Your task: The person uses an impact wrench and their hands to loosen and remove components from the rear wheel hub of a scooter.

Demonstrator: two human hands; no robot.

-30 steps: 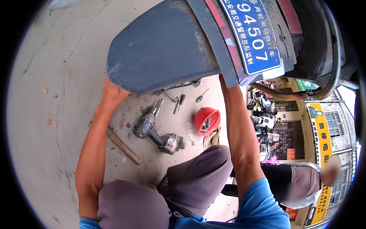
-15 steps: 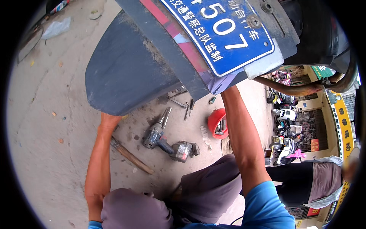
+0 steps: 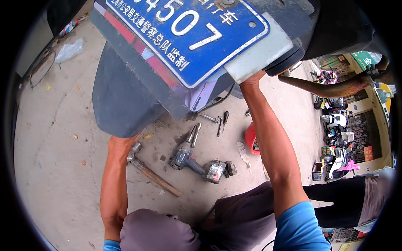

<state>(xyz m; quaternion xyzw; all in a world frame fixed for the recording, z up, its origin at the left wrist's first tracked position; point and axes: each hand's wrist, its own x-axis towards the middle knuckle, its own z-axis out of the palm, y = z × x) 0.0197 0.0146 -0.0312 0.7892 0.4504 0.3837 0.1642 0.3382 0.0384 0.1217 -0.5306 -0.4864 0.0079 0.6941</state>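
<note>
A dark grey rear mudguard [image 3: 119,90] hangs in front of me, with a blue licence plate [image 3: 234,39] and a red-and-white reflective strip [image 3: 134,42] above it. My left hand [image 3: 122,142] reaches under the mudguard's lower end; its fingers are hidden behind it. My right hand [image 3: 253,79] goes up behind the plate, beside a pale flat piece [image 3: 259,48] at its right edge and a round black part [image 3: 287,60]. Only the wrist and the heel of that hand show, so I cannot see what it touches.
On the concrete ground lie a wooden-handled hammer [image 3: 157,178], a cordless impact wrench [image 3: 186,158], a screwdriver [image 3: 226,118] and a red helmet-like bowl [image 3: 251,138] holding metal pieces. A curved rusty tube [image 3: 326,88] juts out at right. A person in black trousers [image 3: 339,198] stands nearby; parked scooters [image 3: 337,161] are beyond.
The view has shifted, so the plate and mudguard sit further left and the ground tools further right. My right wrist now shows beside the pale piece; the hammer head has come into sight.
</note>
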